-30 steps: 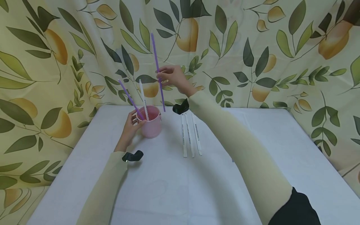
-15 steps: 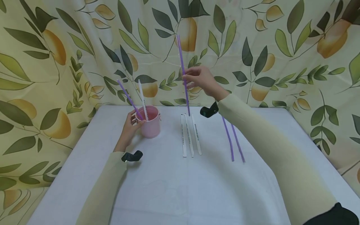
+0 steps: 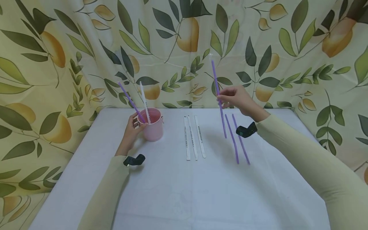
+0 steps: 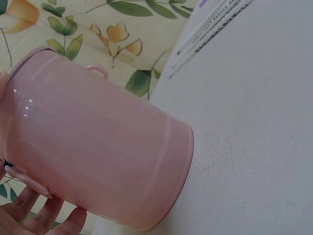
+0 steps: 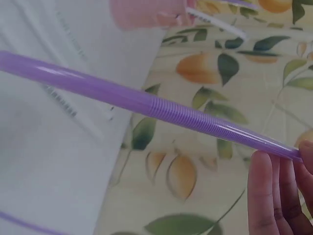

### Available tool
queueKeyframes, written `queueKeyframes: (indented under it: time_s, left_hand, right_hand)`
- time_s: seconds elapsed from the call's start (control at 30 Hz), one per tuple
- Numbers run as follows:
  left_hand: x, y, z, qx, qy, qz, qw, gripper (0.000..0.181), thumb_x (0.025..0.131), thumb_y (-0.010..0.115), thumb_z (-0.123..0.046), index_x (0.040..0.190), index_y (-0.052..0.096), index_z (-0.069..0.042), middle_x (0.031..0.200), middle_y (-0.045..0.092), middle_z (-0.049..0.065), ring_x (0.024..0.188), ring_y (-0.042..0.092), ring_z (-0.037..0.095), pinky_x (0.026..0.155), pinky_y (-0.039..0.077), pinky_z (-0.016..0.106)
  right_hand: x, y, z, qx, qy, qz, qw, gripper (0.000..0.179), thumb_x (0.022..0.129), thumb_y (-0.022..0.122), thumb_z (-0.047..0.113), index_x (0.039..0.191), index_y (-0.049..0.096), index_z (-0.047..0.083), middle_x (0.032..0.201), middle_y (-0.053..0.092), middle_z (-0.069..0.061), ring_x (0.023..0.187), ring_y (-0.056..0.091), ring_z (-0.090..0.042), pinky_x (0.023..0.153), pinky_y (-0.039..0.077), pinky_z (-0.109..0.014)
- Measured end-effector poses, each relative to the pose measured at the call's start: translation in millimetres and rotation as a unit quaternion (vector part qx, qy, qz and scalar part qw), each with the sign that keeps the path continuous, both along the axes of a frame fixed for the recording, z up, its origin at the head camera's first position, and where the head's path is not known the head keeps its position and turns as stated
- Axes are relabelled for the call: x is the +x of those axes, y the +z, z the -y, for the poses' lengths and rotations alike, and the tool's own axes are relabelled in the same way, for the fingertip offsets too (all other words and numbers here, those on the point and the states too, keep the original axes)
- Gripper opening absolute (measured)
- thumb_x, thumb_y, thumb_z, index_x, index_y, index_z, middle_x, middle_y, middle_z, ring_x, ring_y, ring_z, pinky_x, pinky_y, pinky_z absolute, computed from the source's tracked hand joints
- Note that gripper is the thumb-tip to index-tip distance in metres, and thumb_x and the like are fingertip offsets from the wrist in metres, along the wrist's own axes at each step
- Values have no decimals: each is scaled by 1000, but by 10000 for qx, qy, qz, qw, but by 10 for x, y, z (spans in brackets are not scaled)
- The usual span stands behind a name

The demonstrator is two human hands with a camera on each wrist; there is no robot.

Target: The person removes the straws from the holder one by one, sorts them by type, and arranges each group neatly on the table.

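Observation:
My right hand (image 3: 237, 99) pinches a purple straw (image 3: 216, 78) and holds it nearly upright, its lower end beside two other purple straws (image 3: 232, 137) on the table. In the right wrist view this straw (image 5: 117, 98) shows a ribbed bendy section near the fingertips (image 5: 260, 169). At the left, my left hand (image 3: 130, 131) grips the rim and side of a pink bucket (image 3: 153, 131). A purple straw (image 3: 129, 97) and a white paper-wrapped straw (image 3: 144, 99) lean out of the bucket. The left wrist view shows the bucket (image 4: 102, 132) close up, with fingers (image 4: 49, 215) along its side.
Three white paper-wrapped straws (image 3: 193, 137) lie side by side in the middle of the white-covered table (image 3: 172, 191). Behind the table hangs a curtain (image 3: 172, 64) printed with leaves and fruit.
My right hand has carried the purple straw rightward from beside the bucket, and it is now lower, near the two purple straws. My left hand stays on the bucket.

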State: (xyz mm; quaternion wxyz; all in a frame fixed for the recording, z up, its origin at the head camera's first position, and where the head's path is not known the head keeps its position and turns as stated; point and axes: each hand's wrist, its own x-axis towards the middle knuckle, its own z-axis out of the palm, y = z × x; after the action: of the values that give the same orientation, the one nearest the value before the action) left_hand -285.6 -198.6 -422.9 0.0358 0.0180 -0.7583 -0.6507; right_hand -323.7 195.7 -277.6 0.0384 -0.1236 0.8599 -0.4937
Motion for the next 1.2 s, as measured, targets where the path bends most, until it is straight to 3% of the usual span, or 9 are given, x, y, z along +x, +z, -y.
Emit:
queueKeyframes:
  time_s: [0.17,0.3,0.43,0.6,0.77,1.1,1.2]
  left_hand:
    - [6,-5,0,-81,-35,-78,9999,72,90,62,-18,147,19,-15,147,30,18,133,33,31,113,33,45]
    - [11,-2,5,-96,-38,-48,9999,72,90,63,-19,147,20,-16,147,30,17,133,34,31,113,33,45]
    - [6,-7,12,-100,-50,-28,9999,73,89,63,-21,148,19,-16,148,30,17,133,33,31,113,33,45]
    - [2,-8,13,-46,-49,-31,10000,73,89,63,-19,148,19,-16,148,30,17,134,33,31,113,33,45]
    - [-12,-12,9,-17,-8,17,10000,73,89,63,-20,148,19,-16,148,29,17,135,32,31,114,31,45]
    - [-13,9,-6,-92,54,163,9998,74,90,63,-22,148,18,-18,151,27,15,138,29,31,116,29,46]
    - [-15,12,-11,-100,50,190,9998,74,90,62,-22,149,17,-18,151,26,15,138,29,31,116,29,46]
  right_hand:
    - [59,-178,-356,113,-175,236,9995,40,92,60,21,119,56,-8,80,66,12,75,65,-2,71,60,-28]
    - [62,-332,-603,339,-332,426,9980,43,93,59,22,121,54,-10,82,66,11,74,64,-1,71,60,-28]
    - [52,-514,-822,654,-437,605,9951,45,93,59,24,121,54,-10,90,68,1,74,63,-1,73,60,-29]
    - [28,-773,-1053,1026,-522,919,9891,47,94,57,26,124,52,-10,112,63,-24,76,63,-2,77,59,-31]
    - [7,-982,-1205,1197,-635,1255,9828,48,95,55,26,126,50,-10,123,55,-31,79,62,-5,82,58,-35]
    - [-31,-1248,-1311,1363,-665,1546,9763,50,94,57,26,126,51,-12,118,58,-27,80,61,-8,79,58,-30]
    - [-32,-1290,-1313,1342,-644,1517,9772,48,94,57,23,124,51,-13,107,64,-23,77,60,-7,75,58,-27]
